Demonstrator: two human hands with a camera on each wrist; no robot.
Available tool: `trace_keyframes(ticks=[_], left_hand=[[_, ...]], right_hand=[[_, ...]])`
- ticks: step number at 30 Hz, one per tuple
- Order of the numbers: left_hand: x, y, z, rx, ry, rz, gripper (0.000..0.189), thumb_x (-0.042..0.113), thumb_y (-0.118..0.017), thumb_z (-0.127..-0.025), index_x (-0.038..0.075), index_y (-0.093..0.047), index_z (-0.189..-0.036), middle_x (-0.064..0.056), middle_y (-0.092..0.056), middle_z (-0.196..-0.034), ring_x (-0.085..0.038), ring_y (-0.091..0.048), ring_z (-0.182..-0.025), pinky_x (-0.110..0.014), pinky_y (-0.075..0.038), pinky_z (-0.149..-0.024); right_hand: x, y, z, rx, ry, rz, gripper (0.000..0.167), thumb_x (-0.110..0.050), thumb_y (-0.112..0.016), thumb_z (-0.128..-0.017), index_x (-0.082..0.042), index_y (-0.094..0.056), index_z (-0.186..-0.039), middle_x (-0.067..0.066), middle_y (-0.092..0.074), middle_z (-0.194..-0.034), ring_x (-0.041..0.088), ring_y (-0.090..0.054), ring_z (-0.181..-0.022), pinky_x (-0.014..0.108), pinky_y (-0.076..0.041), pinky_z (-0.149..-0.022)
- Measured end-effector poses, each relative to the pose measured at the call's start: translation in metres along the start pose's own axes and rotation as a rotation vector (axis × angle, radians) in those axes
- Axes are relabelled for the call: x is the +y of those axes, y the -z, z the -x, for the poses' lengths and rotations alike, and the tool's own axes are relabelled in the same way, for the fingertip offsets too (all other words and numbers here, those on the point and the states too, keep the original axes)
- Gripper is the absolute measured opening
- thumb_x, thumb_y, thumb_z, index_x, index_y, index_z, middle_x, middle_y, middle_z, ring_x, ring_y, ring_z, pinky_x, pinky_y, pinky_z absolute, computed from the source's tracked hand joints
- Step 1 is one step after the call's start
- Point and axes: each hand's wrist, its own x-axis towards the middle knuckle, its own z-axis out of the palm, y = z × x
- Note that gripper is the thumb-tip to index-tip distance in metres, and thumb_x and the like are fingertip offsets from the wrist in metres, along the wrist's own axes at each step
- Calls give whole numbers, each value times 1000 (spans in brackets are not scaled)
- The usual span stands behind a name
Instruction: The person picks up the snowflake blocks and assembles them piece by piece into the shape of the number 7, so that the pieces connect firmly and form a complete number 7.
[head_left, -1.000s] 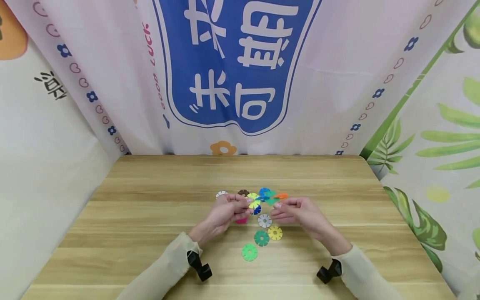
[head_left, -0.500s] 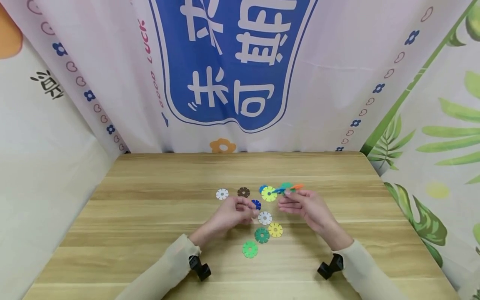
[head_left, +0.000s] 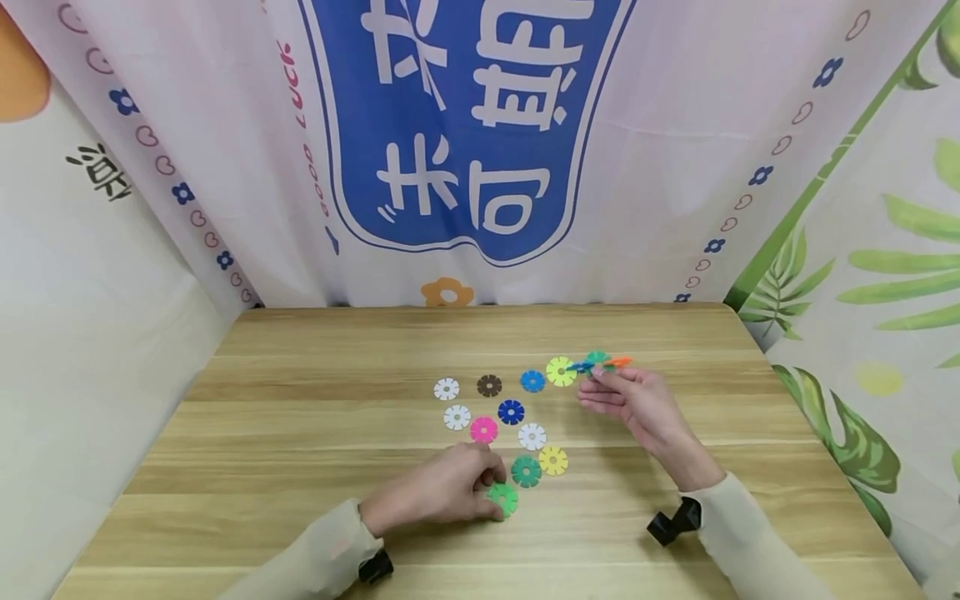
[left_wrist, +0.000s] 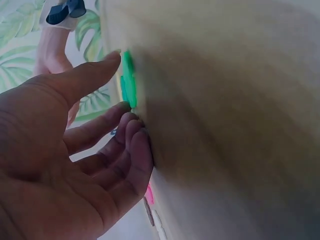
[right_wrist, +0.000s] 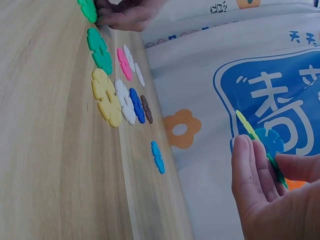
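In the head view my left hand (head_left: 442,487) is down on the table, its thumb and index finger at opposite edges of a light green notched interlocking disc (head_left: 512,498). The left wrist view shows that green disc (left_wrist: 128,75) between thumb and index fingertip, low against the tabletop. Raised at the right, my right hand (head_left: 641,408) pinches a joined piece of several interlocking discs. A yellow-green disc (head_left: 560,372) is at its left end, with a blue disc (right_wrist: 270,141), a green disc (head_left: 597,357) and an orange disc (head_left: 621,362); the fingers partly hide it.
Loose discs lie flat mid-table: teal (head_left: 527,482), yellow (head_left: 553,471), white (head_left: 532,447), dark blue (head_left: 512,422), pink (head_left: 483,440), light blue (head_left: 532,391), brown (head_left: 490,395) and two whites at the left (head_left: 457,427). A printed curtain (head_left: 637,208) hangs behind the wooden table (head_left: 285,433).
The joined discs passed from my left hand's grip to my right hand, which carried them right and away. My left hand then came down toward the front, onto the light green disc.
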Motion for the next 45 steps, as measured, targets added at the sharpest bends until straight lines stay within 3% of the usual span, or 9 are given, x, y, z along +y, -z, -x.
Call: trace_keyframes(ticks=[4,8,13,17,24,28,35,45], left_hand=[[0,-3,1,14,9,-6,35,29,-92,-80,15,-75,-107,11,-67,-91,1,-58,-81,-14,-55,-77],[1,-5,1,14,32,32,32,26,-93,-79,18,-71,-100,13,-64,-86,1,-57,-78,-14,-54,-73],[2,-4,2,35,35,234,23,11,-88,-82,17,-69,-94,9,-67,-83,0,-61,-75,-14,-57,-70],[1,5,-5,129,68,413,18,4,-83,-86,11,-72,-98,1,-75,-88,-5,-69,-79,-17,-62,-73],[-5,24,-23,241,138,740,18,-2,-74,-93,-3,-73,-111,-14,-79,-93,-27,-79,-82,-42,-69,-80],[-7,30,-33,301,165,844,20,-2,-72,-95,-5,-72,-115,-17,-80,-96,-40,-80,-91,-52,-67,-86],[-7,35,-48,410,200,850,21,5,-72,-98,-3,-72,-118,-18,-80,-101,-42,-79,-95,-53,-66,-89],[3,33,-57,580,78,709,13,4,-76,-94,3,-79,-107,-18,-82,-100,-44,-79,-93,-50,-67,-82]], right_hand=[[0,0,1,-1,2,-3,28,-14,-66,-104,7,-65,-122,8,-82,-99,19,-80,-96,37,-65,-96],[1,-1,1,-6,2,-12,27,-15,-67,-104,6,-66,-122,7,-82,-100,20,-80,-98,37,-65,-96],[1,-3,2,-19,11,-7,15,-14,-66,-105,-2,-71,-112,6,-82,-98,19,-80,-97,36,-65,-95],[1,-3,2,-27,24,-1,20,-14,-65,-105,2,-69,-116,5,-82,-97,18,-80,-95,36,-66,-94],[2,-4,2,-46,41,-4,12,-13,-65,-105,-3,-71,-109,7,-82,-97,18,-80,-94,36,-66,-93],[3,-4,2,-52,42,0,17,-13,-65,-105,1,-69,-113,9,-81,-99,18,-80,-94,36,-66,-93],[5,-4,1,-46,32,11,24,-13,-67,-104,6,-67,-118,7,-81,-95,19,-80,-92,37,-66,-93],[6,-7,2,-58,33,28,11,-11,-64,-105,-5,-73,-104,6,-81,-91,19,-80,-89,36,-67,-90]])
